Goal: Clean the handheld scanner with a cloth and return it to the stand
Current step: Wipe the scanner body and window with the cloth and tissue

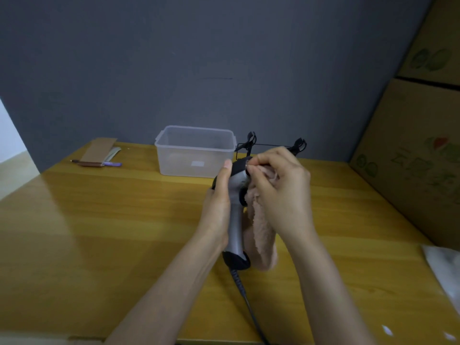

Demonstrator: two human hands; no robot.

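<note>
Both hands on scanner, cloth at the head, above the desk.

Left to right: cardboard piece (99, 150) and purple pen (112, 164) at the far left of the wooden table (99, 232); clear plastic tub (195, 150) near the wall; left hand (217, 207) wrapped around the grey handle of the handheld scanner (235, 220), thumb up along the black head. Scanner roughly upright, lifted off the table, black base end toward the camera, cable (245, 295) running off the bottom edge. Right hand (278, 185) closed on the pink fleecy cloth (261, 230), fingertips pinching it against the scanner head; rest of the cloth hangs beside the handle. Black wire stand (271, 145) sits just behind the hands, partly hidden. Cardboard boxes (410, 158) stacked at the right edge.
</note>
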